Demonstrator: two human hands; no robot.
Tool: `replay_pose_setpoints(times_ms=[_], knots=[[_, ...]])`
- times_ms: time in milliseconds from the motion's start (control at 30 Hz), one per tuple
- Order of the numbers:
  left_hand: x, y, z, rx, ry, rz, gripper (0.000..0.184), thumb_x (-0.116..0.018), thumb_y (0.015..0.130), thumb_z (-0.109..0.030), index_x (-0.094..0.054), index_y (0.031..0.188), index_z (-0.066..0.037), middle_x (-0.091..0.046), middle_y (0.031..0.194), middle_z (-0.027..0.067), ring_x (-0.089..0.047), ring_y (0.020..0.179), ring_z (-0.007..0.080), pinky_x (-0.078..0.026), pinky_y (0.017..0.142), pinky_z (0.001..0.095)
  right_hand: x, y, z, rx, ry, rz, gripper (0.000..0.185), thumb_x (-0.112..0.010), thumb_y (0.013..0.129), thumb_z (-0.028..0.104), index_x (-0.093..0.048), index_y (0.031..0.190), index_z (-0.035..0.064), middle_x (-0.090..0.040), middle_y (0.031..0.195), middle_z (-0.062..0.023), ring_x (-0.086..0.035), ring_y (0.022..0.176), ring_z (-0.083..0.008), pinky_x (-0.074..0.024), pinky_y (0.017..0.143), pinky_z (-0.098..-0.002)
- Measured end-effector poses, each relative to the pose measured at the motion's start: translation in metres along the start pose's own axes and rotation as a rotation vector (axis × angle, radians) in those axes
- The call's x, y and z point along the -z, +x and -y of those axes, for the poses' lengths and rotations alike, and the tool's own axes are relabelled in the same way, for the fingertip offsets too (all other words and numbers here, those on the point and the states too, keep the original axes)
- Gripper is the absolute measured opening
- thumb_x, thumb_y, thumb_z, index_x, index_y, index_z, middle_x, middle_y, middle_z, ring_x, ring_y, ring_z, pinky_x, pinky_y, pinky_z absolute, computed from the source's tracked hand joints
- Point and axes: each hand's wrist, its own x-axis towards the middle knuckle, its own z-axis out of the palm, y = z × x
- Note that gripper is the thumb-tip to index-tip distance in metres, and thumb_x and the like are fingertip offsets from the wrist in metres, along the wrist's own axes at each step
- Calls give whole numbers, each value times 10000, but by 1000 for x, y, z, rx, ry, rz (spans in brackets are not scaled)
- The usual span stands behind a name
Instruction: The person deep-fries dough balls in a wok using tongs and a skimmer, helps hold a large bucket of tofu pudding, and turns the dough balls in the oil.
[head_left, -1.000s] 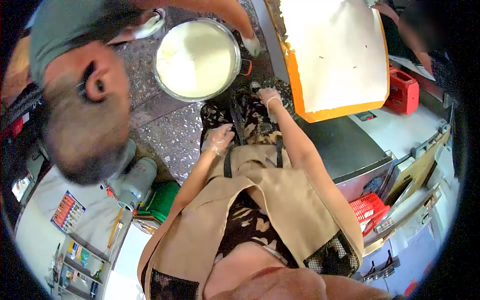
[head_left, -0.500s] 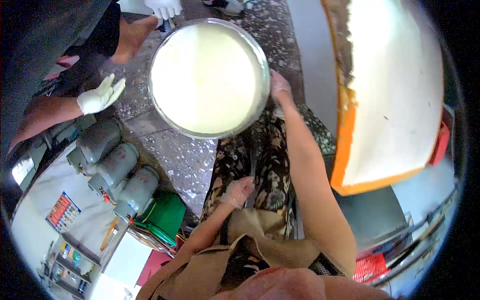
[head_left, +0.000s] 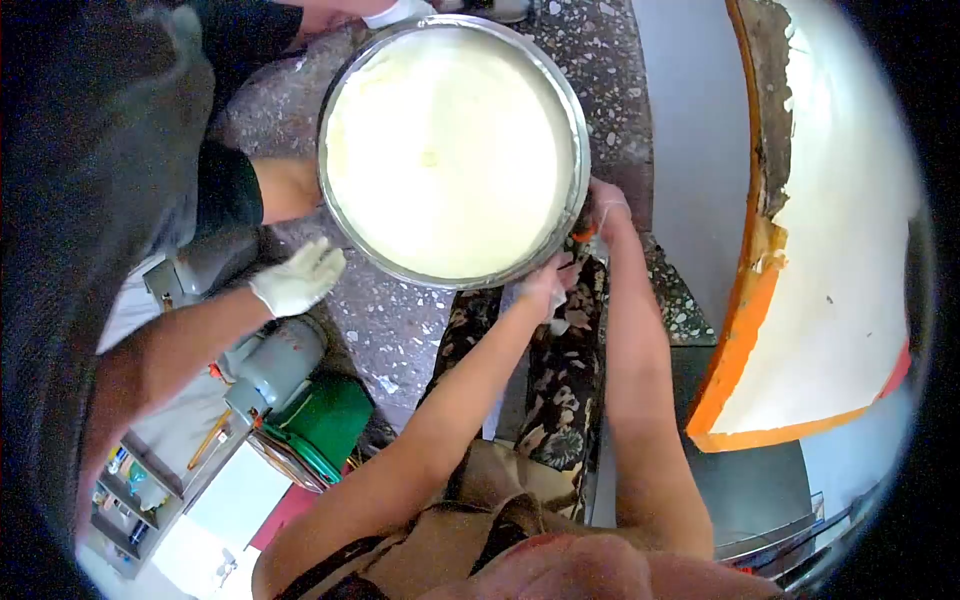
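Note:
A large round metal basin (head_left: pixel 581 165) holds a pale, creamy mass (head_left: pixel 455 150) with a nearly level surface. My right hand (head_left: pixel 608 206), in a clear glove, grips the basin's lower right side, its fingertips partly hidden behind the wall. At the near edge, my left hand (head_left: pixel 548 288), also in a clear glove, has its fingers curled against the basin's underside. A small orange part (head_left: pixel 582 237) shows between my hands. One white-gloved hand of a co-worker (head_left: pixel 300 280) is spread open by the basin's lower left; another white glove (head_left: pixel 400 12) is at the far rim.
The co-worker in dark clothes stands at the left. Grey gas cylinders (head_left: pixel 283 362) and a green folded item (head_left: pixel 325 425) are at lower left. A white board with an orange edge (head_left: pixel 735 360) juts in from the right. The floor (head_left: pixel 390 330) is speckled stone.
My left hand has come up from my lap to the basin. In view, the basin sits slightly farther right. The co-worker's open hand has shifted right and down.

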Motion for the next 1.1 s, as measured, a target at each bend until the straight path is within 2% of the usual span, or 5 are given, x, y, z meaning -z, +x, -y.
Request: replay_pose_setpoints(times_ms=[167,400,500,633,1100], knots=[[-30,20,-12,-34,-69,-64,312,-521,902,-307,-595,1078,-61,-660,932,88,-625,758,164,-523,681,286,-13,0,0,-83,148,-102,440,-554,844,373,-616,1070,0,-613,1041,-119,-546,854,-266,-439,699,-403],[-35,30,2,-42,-128,-55,310,-522,900,-302,-594,1079,-59,-658,929,88,-621,753,162,-520,674,286,-20,-39,-3,77,113,-89,527,-521,858,419,-586,1031,-74,-610,931,-209,-563,685,-305,-431,647,-475],[-25,27,11,-29,-136,-36,310,-522,899,-300,-593,1079,-58,-657,927,88,-619,751,161,-519,671,286,-21,-50,-8,-145,369,-123,384,-531,857,294,-582,1089,-8,-604,1063,-102,-566,886,-277,-473,724,-421],[-2,12,26,-9,-146,-18,309,-523,898,-297,-592,1079,-57,-657,926,88,-617,748,160,-517,667,287,-30,-57,-45,-69,804,27,475,-479,910,348,-532,1156,-55,-590,1118,-157,-579,904,-305,-449,779,-428],[84,-34,61,10,-213,13,306,-525,893,-287,-590,1080,-53,-653,919,89,-609,738,157,-512,654,287,-61,-135,-134,15,1024,-38,495,-298,963,347,-320,1376,75,-382,1388,-103,-376,1244,-289,-303,1022,-396]])
